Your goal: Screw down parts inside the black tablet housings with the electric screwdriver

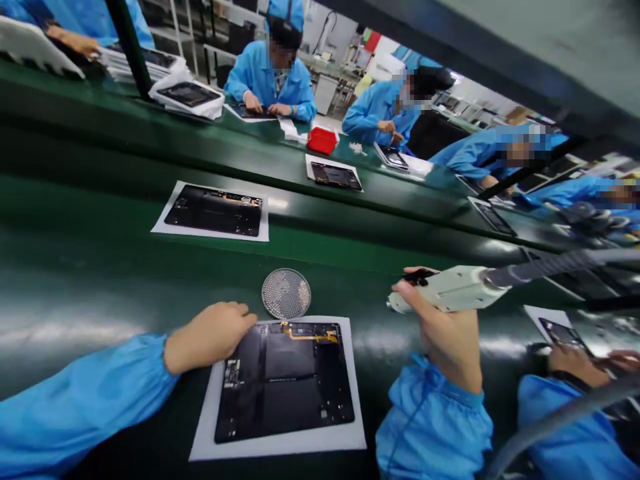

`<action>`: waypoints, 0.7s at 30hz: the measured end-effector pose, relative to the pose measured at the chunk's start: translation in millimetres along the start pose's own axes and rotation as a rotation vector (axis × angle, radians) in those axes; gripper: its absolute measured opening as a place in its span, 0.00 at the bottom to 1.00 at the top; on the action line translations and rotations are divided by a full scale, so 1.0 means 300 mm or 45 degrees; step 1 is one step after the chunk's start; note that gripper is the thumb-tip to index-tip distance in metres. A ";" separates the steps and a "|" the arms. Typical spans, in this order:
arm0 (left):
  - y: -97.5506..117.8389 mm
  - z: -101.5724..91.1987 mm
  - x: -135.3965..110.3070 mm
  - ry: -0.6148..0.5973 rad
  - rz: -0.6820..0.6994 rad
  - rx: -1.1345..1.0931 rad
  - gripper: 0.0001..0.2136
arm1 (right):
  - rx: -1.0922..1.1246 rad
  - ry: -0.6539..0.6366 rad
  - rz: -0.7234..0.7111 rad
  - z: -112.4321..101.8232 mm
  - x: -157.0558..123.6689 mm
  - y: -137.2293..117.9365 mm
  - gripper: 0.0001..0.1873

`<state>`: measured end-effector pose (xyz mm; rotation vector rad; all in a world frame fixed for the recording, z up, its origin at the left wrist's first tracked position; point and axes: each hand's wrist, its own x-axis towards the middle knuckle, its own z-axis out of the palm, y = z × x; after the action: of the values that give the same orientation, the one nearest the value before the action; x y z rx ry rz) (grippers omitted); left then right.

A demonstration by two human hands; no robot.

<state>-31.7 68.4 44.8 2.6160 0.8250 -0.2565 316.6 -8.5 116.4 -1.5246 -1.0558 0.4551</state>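
Note:
An opened tablet (290, 393) lies on a white sheet (210, 437) in front of me, its dark inside facing up, with an orange flex cable near the top edge. My left hand (213, 337) is closed, with its bent fingers at the tablet's upper left corner; their tips are partly hidden. Raised to the right of the tablet, my right hand (445, 333) is wrapped round a pale green air gun (455, 288) with a ribbed grey hose. Just behind the tablet sits a round dimpled dish (286, 294).
Another opened tablet (215, 211) lies on a sheet farther back, with one more tablet (335, 176) beyond it. A red bin (322, 140) stands on the far bench, where several co-workers in blue sit. At right, a co-worker's hands (580, 365) are close by.

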 end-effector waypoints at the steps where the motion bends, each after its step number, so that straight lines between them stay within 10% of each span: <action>1: 0.015 0.024 0.004 0.039 0.047 0.038 0.11 | 0.087 -0.019 0.002 0.036 -0.003 0.000 0.18; 10: 0.078 0.072 -0.006 0.150 0.231 0.043 0.12 | 0.490 -0.416 0.050 0.385 -0.162 0.059 0.13; 21: 0.144 0.196 0.036 0.637 0.356 0.014 0.04 | 0.567 -0.546 0.071 0.442 -0.213 0.098 0.12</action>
<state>-1.1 17.1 1.5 2.8001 0.5855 0.4883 191.3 18.4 38.0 -1.0818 -1.1422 1.0176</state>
